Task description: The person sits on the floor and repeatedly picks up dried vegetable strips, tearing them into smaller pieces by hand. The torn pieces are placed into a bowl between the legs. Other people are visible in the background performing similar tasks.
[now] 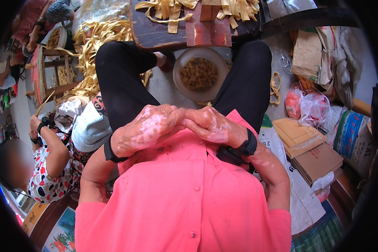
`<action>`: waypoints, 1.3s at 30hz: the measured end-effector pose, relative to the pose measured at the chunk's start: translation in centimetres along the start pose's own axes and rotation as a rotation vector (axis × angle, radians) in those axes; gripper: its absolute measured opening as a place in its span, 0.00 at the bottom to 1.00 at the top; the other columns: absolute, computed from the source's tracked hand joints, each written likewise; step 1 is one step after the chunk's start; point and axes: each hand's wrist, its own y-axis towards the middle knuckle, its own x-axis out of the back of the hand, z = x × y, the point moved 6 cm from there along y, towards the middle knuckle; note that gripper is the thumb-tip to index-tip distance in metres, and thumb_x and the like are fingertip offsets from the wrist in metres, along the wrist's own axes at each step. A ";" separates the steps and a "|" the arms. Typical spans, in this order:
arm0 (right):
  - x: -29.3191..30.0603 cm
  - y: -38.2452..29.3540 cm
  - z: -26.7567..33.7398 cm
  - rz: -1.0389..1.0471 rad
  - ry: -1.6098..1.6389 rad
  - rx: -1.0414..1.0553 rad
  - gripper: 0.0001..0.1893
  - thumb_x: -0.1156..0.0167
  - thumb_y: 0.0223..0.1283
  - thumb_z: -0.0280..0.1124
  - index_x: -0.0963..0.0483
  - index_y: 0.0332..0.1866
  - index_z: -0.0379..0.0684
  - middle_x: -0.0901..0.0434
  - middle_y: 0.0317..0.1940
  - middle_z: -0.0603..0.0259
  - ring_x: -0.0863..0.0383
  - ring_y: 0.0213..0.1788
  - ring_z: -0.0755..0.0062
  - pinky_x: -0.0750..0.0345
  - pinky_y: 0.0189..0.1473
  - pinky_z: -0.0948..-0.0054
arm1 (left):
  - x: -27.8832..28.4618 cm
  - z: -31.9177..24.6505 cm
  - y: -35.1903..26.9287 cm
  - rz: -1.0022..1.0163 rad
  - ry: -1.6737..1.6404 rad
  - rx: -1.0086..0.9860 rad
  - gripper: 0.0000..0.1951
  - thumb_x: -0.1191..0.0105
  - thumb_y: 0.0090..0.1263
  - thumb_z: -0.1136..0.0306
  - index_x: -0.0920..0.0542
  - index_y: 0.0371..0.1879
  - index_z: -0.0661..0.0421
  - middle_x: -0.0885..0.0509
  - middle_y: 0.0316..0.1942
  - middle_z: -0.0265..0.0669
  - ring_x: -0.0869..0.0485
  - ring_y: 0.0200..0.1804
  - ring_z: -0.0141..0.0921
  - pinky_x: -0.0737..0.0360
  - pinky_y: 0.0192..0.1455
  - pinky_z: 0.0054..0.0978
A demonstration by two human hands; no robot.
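My left hand (157,124) and my right hand (209,123) meet in front of my pink shirt, their curled fingers touching. Whether something small is pinched between them cannot be told. Beyond them, between my knees, a round translucent basin (180,80) on the floor holds many small, folded yellow-brown pieces (199,74). At the top of the view is a dark, worn wooden table (157,36) with a reddish wooden block fixture (208,33) at its edge. Flat, pale yellow dried strips (174,22) lie on both sides of the fixture.
More strips (91,63) are heaped at the left beside a wooden frame stool (55,89). A co-worker (52,151) sits at lower left, holding a strip; others are at upper left. Cardboard (318,162), plastic bags (315,107) and a printed sack (352,138) lie at the right.
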 end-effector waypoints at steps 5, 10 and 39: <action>-0.5 -1.3 -0.2 0.061 -0.082 0.048 0.07 0.44 0.71 0.29 0.25 0.39 0.36 0.26 0.23 0.48 0.23 0.25 0.49 0.29 0.27 0.60 | 0.1 -0.1 -1.4 0.135 -0.003 0.028 0.07 0.41 0.64 0.75 0.25 0.36 0.61 0.26 0.23 0.41 0.21 0.28 0.43 0.26 0.29 0.36; -0.1 -0.4 0.1 -0.002 -0.010 0.053 0.13 0.45 0.73 0.36 0.29 0.35 0.37 0.27 0.21 0.46 0.23 0.26 0.43 0.28 0.29 0.54 | 3.1 1.7 -3.3 0.044 -0.166 0.107 0.11 0.44 0.72 0.73 0.26 0.26 0.61 0.30 0.19 0.43 0.28 0.21 0.41 0.34 0.24 0.34; 1.0 0.9 0.3 -0.287 0.425 -0.193 0.16 0.48 0.75 0.37 0.26 0.39 0.32 0.28 0.24 0.66 0.31 0.27 0.80 0.29 0.32 0.75 | 2.1 -0.7 -0.1 -0.406 0.194 -0.149 0.24 0.37 0.56 0.82 0.22 0.56 0.60 0.19 0.57 0.49 0.13 0.48 0.43 0.14 0.43 0.31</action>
